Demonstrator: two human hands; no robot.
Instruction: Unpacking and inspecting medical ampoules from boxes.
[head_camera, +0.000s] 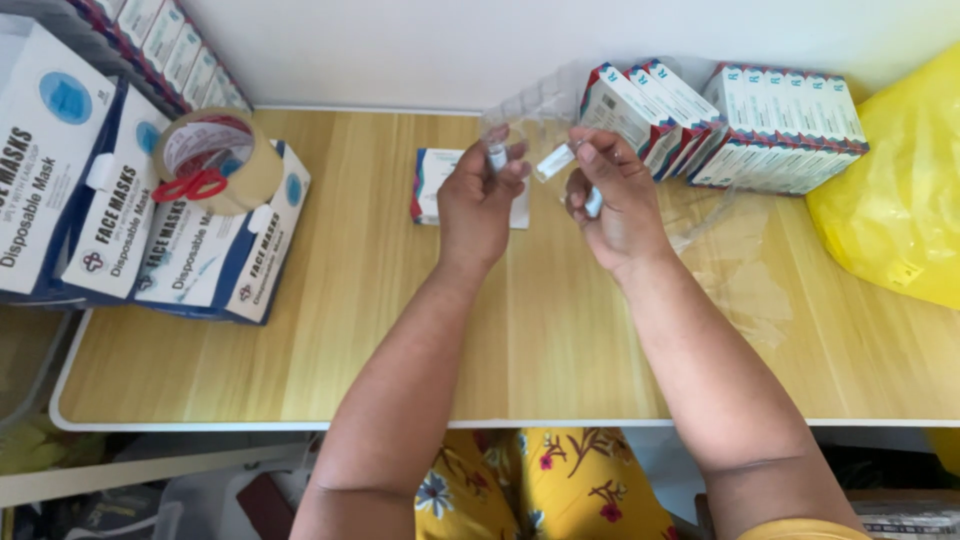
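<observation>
Above the pale wooden table (330, 330), the left hand (480, 205) pinches a clear plastic sleeve (530, 115) open while the right hand (615, 200) grips a small white strip (555, 160) at its mouth, fingers closed.

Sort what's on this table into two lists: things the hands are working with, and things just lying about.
In hand:
left hand and right hand holding a clear plastic bag
small white piece at the right fingertips

Lying about:
tape roll with red scissors
mask boxes
stacked small boxes
yellow bag
flat small box
</observation>
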